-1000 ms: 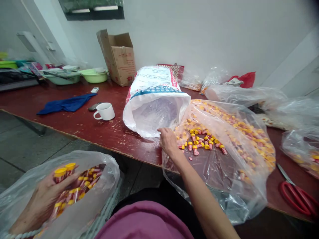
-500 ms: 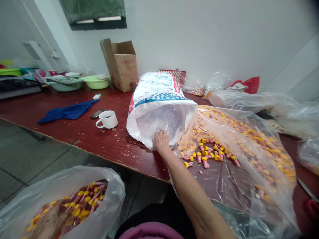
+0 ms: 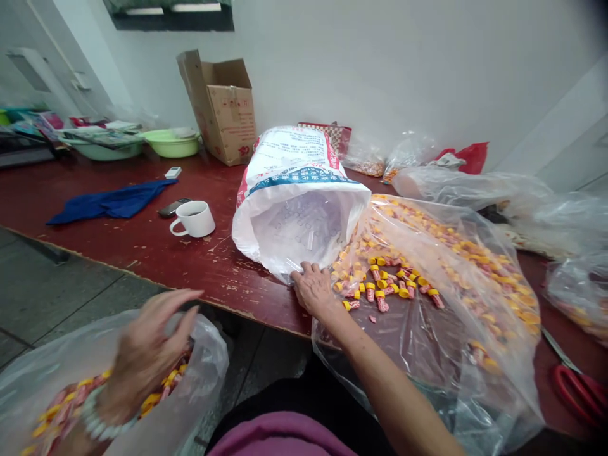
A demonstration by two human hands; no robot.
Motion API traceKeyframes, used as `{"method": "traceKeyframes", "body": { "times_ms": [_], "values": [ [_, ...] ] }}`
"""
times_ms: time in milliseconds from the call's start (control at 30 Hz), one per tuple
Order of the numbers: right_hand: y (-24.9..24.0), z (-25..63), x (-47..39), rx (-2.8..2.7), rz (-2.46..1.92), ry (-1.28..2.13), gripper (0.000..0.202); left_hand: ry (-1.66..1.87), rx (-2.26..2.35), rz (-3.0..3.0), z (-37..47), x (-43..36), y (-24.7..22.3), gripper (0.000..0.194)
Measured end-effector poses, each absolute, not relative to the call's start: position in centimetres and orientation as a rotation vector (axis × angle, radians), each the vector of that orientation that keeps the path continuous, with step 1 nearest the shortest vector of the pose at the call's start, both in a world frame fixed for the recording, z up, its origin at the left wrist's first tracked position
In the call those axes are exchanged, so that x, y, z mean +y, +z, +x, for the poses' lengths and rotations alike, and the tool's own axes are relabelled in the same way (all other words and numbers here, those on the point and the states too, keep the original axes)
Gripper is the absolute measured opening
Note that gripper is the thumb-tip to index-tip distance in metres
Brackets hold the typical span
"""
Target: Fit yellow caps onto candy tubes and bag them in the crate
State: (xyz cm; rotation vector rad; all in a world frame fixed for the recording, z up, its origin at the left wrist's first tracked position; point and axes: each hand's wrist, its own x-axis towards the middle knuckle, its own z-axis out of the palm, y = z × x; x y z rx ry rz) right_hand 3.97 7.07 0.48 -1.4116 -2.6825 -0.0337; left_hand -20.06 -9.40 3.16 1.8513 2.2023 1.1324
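Note:
My right hand (image 3: 313,288) lies palm down at the front lip of a white printed woven sack (image 3: 294,149), its fingers bent over the rim. The sack lies on its side, mouth facing me. Inside it are clear tube-like plastic pieces (image 3: 304,225). My left hand (image 3: 152,335), a bead bracelet at its wrist, hovers with fingers stretched over a translucent plastic bag (image 3: 209,354). Nothing shows in it, though motion blurs it slightly. Yellow-capped tubes with pink contents (image 3: 71,399) fill that bag. More yellow-capped tubes (image 3: 380,291) lie right of the sack, partly under clear plastic sheeting (image 3: 451,354).
A white mug (image 3: 194,220) with dark liquid, a phone-like dark object (image 3: 173,208) and a blue cloth (image 3: 114,201) are left of the sack. Behind stand a cardboard box (image 3: 232,120) and a green basin (image 3: 171,144). Red-handled scissors (image 3: 577,392) lie at the right.
My left hand has risen out of the tubes in the bag, with its fingers stretched out. My right hand has shifted slightly from the sack's mouth to its lip. The view has tilted down a little.

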Motion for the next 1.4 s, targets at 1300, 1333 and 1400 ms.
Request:
{"method": "traceKeyframes", "body": {
  "times_ms": [1300,1333,1400],
  "values": [
    [4.8,11.6,-0.8,-1.251,-0.909,0.898,0.019,0.943,1.072,1.407,-3.9,-1.7,5.9,0.035],
    [5.0,11.3,-1.0,-1.282,-0.918,0.899,0.018,0.924,1.059,1.375,-3.5,-2.2,5.9,0.035],
    [4.9,11.2,-1.4,-1.408,-0.97,0.86,0.015,0.904,1.05,1.34,-2.8,-2.8,5.7,0.033]
  ]
}}
